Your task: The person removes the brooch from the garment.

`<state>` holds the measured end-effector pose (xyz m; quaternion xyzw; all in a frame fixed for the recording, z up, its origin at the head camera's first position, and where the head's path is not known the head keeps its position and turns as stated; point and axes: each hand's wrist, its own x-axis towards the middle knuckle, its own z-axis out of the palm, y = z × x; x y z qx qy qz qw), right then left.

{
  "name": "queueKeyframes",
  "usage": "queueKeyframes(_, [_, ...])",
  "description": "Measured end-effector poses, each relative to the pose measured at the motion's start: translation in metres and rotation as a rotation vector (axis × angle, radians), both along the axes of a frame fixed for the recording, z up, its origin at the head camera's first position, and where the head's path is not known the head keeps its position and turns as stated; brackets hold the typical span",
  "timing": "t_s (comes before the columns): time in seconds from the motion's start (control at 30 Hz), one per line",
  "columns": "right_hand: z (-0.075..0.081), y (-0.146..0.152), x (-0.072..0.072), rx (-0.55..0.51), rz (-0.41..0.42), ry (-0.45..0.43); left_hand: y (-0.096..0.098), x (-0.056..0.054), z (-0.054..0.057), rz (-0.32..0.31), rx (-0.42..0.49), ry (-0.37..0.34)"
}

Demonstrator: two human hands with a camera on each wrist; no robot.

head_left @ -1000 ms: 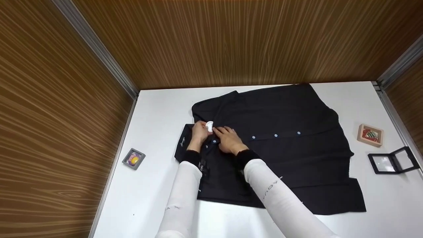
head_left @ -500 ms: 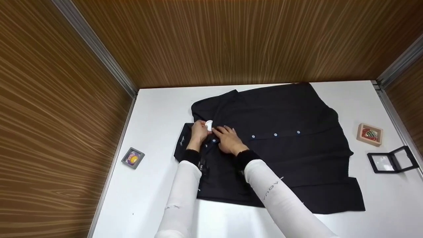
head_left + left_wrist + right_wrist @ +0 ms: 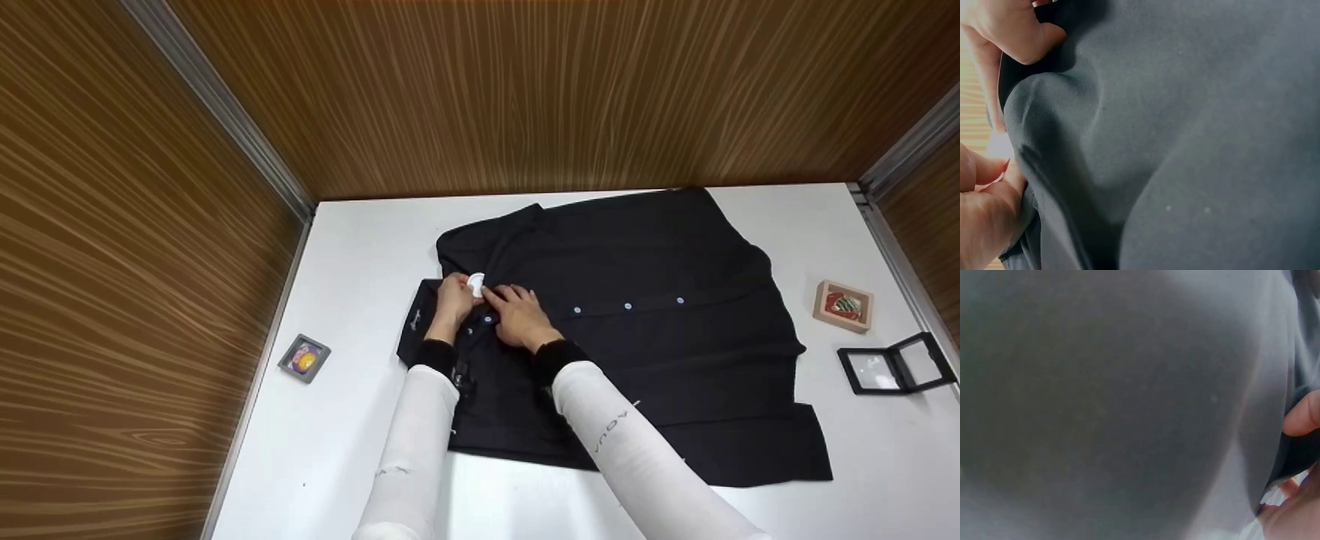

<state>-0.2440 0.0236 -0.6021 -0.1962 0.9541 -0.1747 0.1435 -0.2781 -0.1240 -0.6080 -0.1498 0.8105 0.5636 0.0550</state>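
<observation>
A dark button-up shirt (image 3: 652,255) lies spread on the white table, with pale buttons down its front. Near the shirt's left end, my left hand (image 3: 451,300) pinches a small white half-round piece (image 3: 475,285); I cannot tell exactly what it is. Just right of that piece, my right hand (image 3: 521,319) rests on the fabric with fingers spread. Its index finger reaches to the white piece. In the left wrist view, pinched fingers (image 3: 988,185) show at the lower left, and fabric hides much. In the right wrist view, my right thumb (image 3: 1304,413) lies against the cloth.
A grey-framed box (image 3: 304,358) with a purple and yellow item sits left of the shirt. On the right are a wooden box (image 3: 843,307) with a red and green item and an opened black hinged frame (image 3: 895,365). Wood-grain panels enclose the table (image 3: 360,247).
</observation>
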Motion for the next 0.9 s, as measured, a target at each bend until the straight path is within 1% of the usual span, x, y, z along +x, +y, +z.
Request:
queueKeyframes(0.23, [0.0048, 0.0015, -0.0024, -0.014, -0.005, -0.03, -0.0021, -0.0045, -0.0019, -0.035, -0.013, -0.002])
queueKeyframes(0.27, [0.0054, 0.0017, -0.0026, -0.013, -0.003, -0.03, -0.0033, -0.0051, -0.0054, -0.039, -0.002, 0.029])
queueKeyframes(0.47, [0.0072, 0.0022, -0.0022, -0.023, 0.0, -0.043, -0.0035, -0.0042, -0.0039, -0.056, -0.025, 0.038])
queueKeyframes(0.5, [0.007, 0.0023, -0.0021, -0.024, -0.002, -0.045, -0.0026, -0.0042, -0.0007, -0.059, -0.045, 0.008])
queueKeyframes(0.53, [0.007, 0.0024, -0.0021, -0.026, -0.003, -0.047, -0.0029, -0.005, -0.0017, -0.062, -0.052, 0.011])
queueKeyframes(0.67, [0.006, 0.0027, -0.0018, -0.029, -0.009, -0.05, -0.0026, -0.0067, -0.0026, -0.062, -0.056, -0.011])
queueKeyframes(0.8, [0.004, 0.0029, -0.0008, -0.025, -0.006, -0.05, -0.0026, -0.0063, -0.0027, -0.052, -0.042, -0.027])
queueKeyframes(0.9, [0.0025, 0.0032, -0.0002, -0.032, -0.005, -0.043, -0.0028, -0.0062, -0.0028, -0.052, -0.034, -0.025])
